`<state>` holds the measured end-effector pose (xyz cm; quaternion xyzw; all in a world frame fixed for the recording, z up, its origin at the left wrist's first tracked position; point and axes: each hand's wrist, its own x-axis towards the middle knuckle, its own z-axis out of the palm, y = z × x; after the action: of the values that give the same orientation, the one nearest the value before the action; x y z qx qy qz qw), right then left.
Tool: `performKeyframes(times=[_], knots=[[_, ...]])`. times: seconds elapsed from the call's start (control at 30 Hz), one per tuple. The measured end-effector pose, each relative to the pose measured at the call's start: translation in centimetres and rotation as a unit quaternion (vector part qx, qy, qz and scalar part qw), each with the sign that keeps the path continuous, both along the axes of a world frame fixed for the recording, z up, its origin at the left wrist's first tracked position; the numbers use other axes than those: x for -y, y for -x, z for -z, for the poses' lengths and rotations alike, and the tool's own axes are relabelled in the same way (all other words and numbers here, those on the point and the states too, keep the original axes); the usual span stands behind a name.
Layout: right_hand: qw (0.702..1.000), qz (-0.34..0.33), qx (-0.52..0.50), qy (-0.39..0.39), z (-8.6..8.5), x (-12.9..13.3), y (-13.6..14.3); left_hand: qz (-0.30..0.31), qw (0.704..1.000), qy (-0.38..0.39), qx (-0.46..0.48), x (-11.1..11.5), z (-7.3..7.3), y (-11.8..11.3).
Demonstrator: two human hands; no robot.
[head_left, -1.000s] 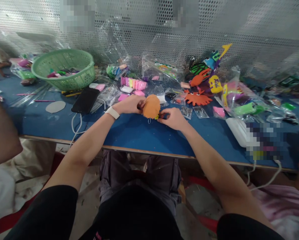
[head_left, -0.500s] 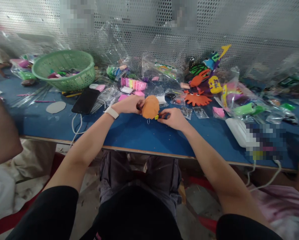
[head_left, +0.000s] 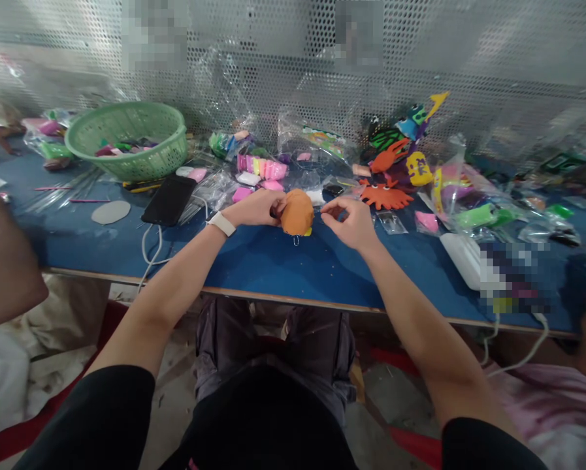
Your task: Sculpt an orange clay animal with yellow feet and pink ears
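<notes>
My left hand, with a pale band on its wrist, grips the side of a rounded orange clay figure above the table. A small yellow piece sticks out at the figure's lower right edge, and a thin wire loop hangs below it. Just right of the figure, and apart from it, is my right hand. Its thumb and fingertips are drawn together in a pinch; whatever lies between them is too small to make out.
Behind my hands lie pink and multicoloured clay blocks and an orange crab figure. To the left are a green basket, a black phone with a cable and a pale disc. A white device lies on the right.
My right hand has drawn away from the yellow piece, up and to the right. The orange figure has turned slightly in my left hand, which keeps its hold.
</notes>
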<state>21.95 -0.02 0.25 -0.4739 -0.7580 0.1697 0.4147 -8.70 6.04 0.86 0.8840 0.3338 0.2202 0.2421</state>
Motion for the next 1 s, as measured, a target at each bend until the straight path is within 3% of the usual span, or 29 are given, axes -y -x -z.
performKeyframes(times=[0.2,0.33,0.4,0.6,0.83,0.9,1.0], knots=[[0.992,-0.091,0.047,-0.076,-2.3,-1.4,2.2,-0.003,1.0,-0.01,-0.016,-0.3,0.1,0.5],[0.95,-0.268,0.138,-0.082,-3.2,-2.0,3.1,-0.013,0.999,-0.029,-0.027,-0.2,-0.1,0.4],[0.926,-0.322,0.187,-0.071,-2.8,-1.7,3.1,-0.022,0.999,-0.035,-0.031,-0.1,-0.1,0.4],[0.911,-0.252,0.298,-0.136,-0.2,-0.5,3.0,-0.006,1.0,-0.001,0.012,-0.2,0.3,0.1],[0.919,-0.216,0.272,-0.188,0.7,-1.4,3.4,0.001,0.998,0.03,0.047,-0.6,0.1,1.0],[0.92,-0.212,0.267,-0.193,0.6,-1.5,3.1,-0.056,0.997,-0.005,0.06,-1.3,-0.1,1.8],[0.918,-0.214,0.265,-0.204,0.5,-1.4,3.0,-0.223,0.972,-0.064,0.034,-2.9,-0.4,3.1]])
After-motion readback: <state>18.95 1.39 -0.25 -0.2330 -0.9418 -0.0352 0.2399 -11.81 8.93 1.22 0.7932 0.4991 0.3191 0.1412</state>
